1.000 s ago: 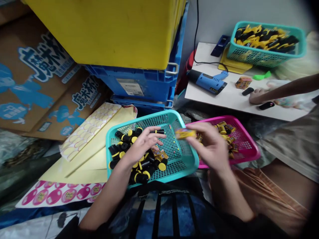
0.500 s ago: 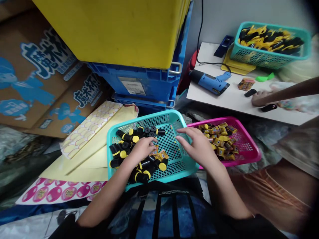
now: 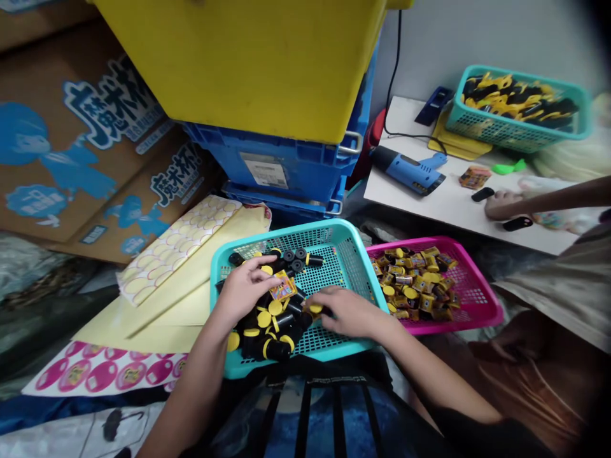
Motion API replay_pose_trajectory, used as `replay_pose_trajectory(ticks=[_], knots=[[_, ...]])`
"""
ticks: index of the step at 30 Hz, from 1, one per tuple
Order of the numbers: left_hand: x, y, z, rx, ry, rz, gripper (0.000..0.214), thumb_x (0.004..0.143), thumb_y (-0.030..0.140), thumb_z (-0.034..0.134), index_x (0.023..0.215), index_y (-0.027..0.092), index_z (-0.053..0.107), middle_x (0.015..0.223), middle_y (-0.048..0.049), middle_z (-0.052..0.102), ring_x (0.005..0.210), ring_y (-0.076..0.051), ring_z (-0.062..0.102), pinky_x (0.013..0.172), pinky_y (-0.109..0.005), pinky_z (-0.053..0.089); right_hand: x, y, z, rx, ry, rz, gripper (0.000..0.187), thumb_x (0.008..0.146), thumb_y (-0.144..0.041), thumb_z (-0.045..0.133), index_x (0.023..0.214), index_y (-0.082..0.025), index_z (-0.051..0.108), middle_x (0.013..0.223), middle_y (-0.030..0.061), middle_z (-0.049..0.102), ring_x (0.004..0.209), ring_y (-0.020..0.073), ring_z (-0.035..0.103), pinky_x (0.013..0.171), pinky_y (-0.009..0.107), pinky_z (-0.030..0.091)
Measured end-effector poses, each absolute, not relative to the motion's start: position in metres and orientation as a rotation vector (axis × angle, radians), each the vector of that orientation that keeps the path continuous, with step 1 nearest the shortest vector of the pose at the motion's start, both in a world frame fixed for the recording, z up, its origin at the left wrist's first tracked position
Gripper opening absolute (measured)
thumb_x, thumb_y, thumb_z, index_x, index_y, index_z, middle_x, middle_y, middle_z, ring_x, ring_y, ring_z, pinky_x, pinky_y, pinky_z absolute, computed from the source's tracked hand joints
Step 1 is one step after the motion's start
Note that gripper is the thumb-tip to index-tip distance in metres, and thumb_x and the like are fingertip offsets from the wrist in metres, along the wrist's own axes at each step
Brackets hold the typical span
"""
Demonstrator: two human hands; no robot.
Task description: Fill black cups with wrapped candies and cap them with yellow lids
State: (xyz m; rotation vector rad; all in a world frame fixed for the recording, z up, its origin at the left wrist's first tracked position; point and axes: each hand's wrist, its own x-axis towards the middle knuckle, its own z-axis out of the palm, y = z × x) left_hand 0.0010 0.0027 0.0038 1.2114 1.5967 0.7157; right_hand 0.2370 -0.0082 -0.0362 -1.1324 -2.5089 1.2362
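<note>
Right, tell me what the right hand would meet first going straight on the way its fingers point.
The black cylinder with a yellow cap at the fingertips of the right hand, in the teal mesh basket; depth is unclear, so they may already touch.

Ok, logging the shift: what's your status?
Left hand on black-yellow capped tubes; right hand at their edge; teal basket beneath; magenta basket alongside, not blocking.

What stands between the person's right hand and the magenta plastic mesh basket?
The raised wall of the teal plastic mesh basket stands between the right hand and the magenta plastic mesh basket; nothing else visible does.
</note>
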Motion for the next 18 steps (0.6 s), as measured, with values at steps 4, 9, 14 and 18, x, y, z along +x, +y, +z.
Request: replay_pose_trajectory(ticks=[4, 9, 14, 18], knots=[[0.013, -0.001, 0.014, 1.123, 1.470, 0.810, 0.058, 0.064, 0.031, 0.077, 0.118, 0.020, 0.059, 0.064, 0.0021, 0.068, 0.065, -0.016, 0.065, 0.064, -0.025, 0.049, 0.241, 0.004, -0.012, -1.225, -1.924, 1.326, 0.013, 0.078, -0.014, 0.045, 0.088, -0.020, 0.051, 0.082, 0.0011, 0.053, 0.073, 0.0154, 0.048, 0.067, 0.029, 0.039], [0.027, 0.000, 0.017, 1.129, 1.407, 0.857, 0.055, 0.066, 0.028, 0.076, 0.117, 0.019, 0.059, 0.064, 0.0025, 0.068, 0.062, -0.014, 0.064, 0.063, -0.024, 0.048, 0.218, 0.010, -0.001, -1.157, -1.702, 1.450, 0.017, 0.084, -0.036, 0.058, 0.091, -0.021, 0.061, 0.076, -0.0001, 0.055, 0.071, 0.0152, 0.051, 0.067, 0.029, 0.039], [0.028, 0.000, 0.015, 1.097, 1.300, 0.876, 0.054, 0.064, 0.025, 0.077, 0.115, 0.018, 0.059, 0.076, -0.0007, 0.071, 0.071, -0.015, 0.066, 0.068, -0.026, 0.051, 0.204, 0.013, -0.010, -1.152, -1.688, 1.307, 0.026, 0.082, -0.041, 0.061, 0.067, -0.020, 0.064, 0.071, 0.0014, 0.054, 0.073, 0.0165, 0.052, 0.073, 0.032, 0.040], [0.029, 0.000, 0.009, 1.015, 1.237, 0.921, 0.046, 0.062, 0.023, 0.080, 0.105, 0.018, 0.065, 0.078, -0.0014, 0.072, 0.071, -0.015, 0.067, 0.070, -0.027, 0.052, 0.209, 0.015, -0.015, -1.126, -1.679, 1.349, 0.032, 0.082, -0.044, 0.061, 0.063, -0.019, 0.061, 0.070, 0.0009, 0.050, 0.072, 0.0161, 0.050, 0.072, 0.031, 0.039]])
